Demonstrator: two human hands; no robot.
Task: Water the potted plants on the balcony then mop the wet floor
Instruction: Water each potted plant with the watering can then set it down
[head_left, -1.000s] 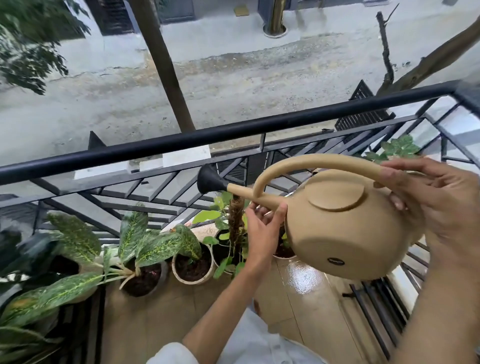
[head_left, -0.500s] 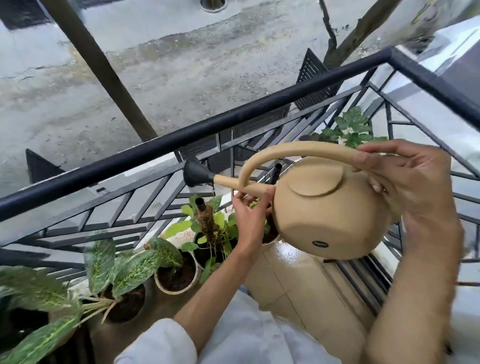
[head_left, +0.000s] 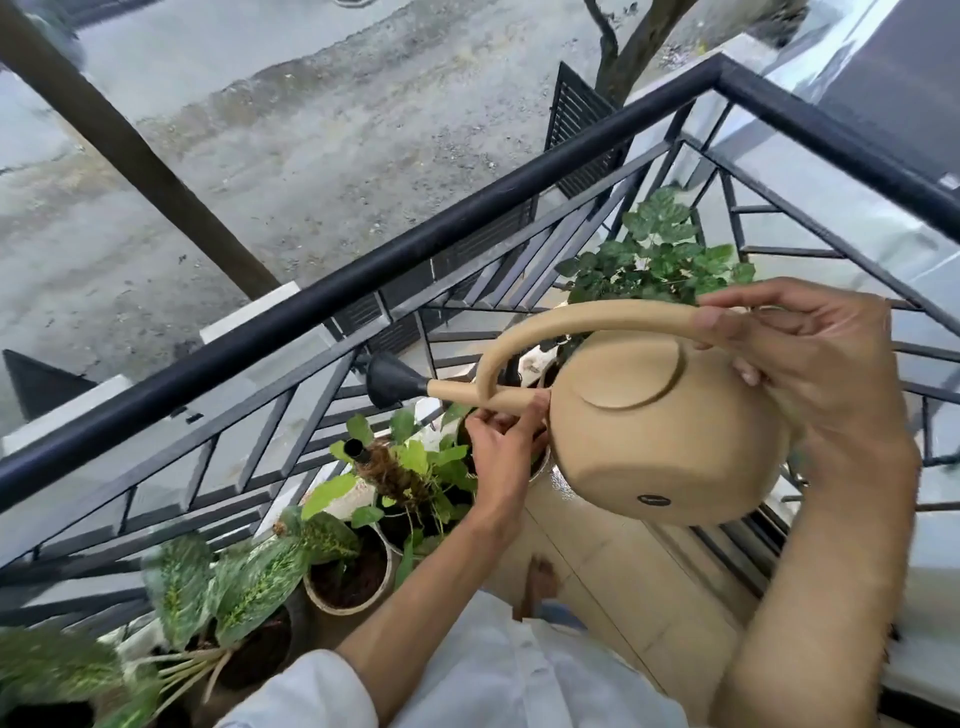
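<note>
Balcony corner, black railing (head_left: 332, 291) closing two sides | I see potted plants (head_left: 405, 478) lining its foot, leafy pot (head_left: 660, 254) in the corner | tan watering can (head_left: 665, 431) held above them, rose near rail | right hand (head_left: 810, 364) grips handle, left hand (head_left: 504, 447) pinches spout | wet tile floor (head_left: 613, 566) open below can.

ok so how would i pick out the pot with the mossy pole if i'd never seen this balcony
Follow the black railing down to the row of pots along its foot. In the middle of that row, just below the watering can's black spout head, is the pot with the pole. Only it has a brown fibrous pole with a black tip rising among its leaves.
</note>
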